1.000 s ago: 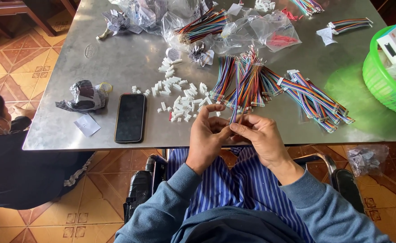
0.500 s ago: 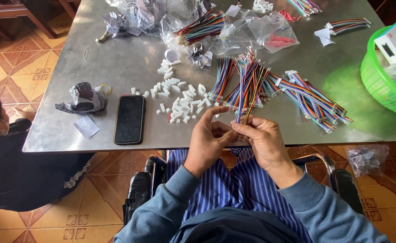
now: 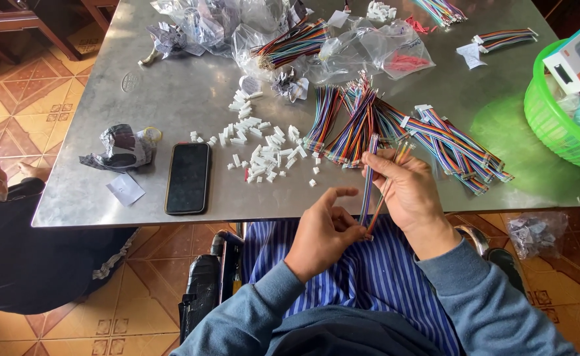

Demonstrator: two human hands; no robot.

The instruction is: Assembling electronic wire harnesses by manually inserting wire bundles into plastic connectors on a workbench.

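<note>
Seated at a steel worktop, a person pinches a ribbon cable upright in the right hand — fingers clamped on it just above the lap, its lower end meeting the left hand, whose grip stands apart, forefinger raised. White plugs and more cables lie within reach; a phone rests aside.

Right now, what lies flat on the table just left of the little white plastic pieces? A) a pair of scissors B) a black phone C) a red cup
B: a black phone lies flat, screen up, beside the scattered white plastic pieces on the metal table.
</note>
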